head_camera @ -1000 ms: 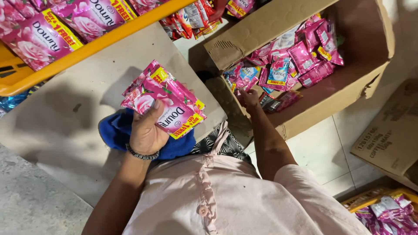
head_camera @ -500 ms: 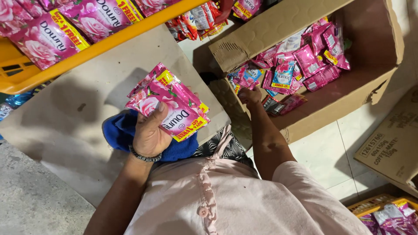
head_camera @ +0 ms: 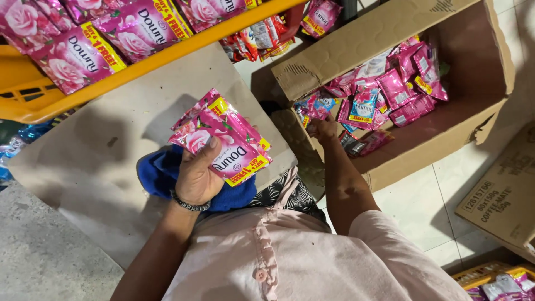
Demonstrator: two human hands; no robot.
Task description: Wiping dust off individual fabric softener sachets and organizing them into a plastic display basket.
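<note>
My left hand (head_camera: 196, 177) grips a fanned stack of pink flower-printed sachets (head_camera: 222, 137) above a cardboard sheet (head_camera: 117, 139) and a blue cloth (head_camera: 159, 174). A dark bracelet is on that wrist. My right hand (head_camera: 323, 129) reaches down into an open cardboard box (head_camera: 446, 131) and rests among the loose pink and blue sachets (head_camera: 390, 89) piled inside. Whether its fingers hold any sachet is hidden.
An orange plastic crate (head_camera: 33, 100) at the top left holds more pink sachets (head_camera: 100, 33). Red packets (head_camera: 256, 36) lie beyond the sheet. A flattened printed carton (head_camera: 501, 200) lies on the tiled floor at right. A yellow tray of sachets (head_camera: 496, 284) shows at the bottom right.
The view has shifted slightly. My left hand still holds the stack, and my right hand stays inside the box among the sachets.
</note>
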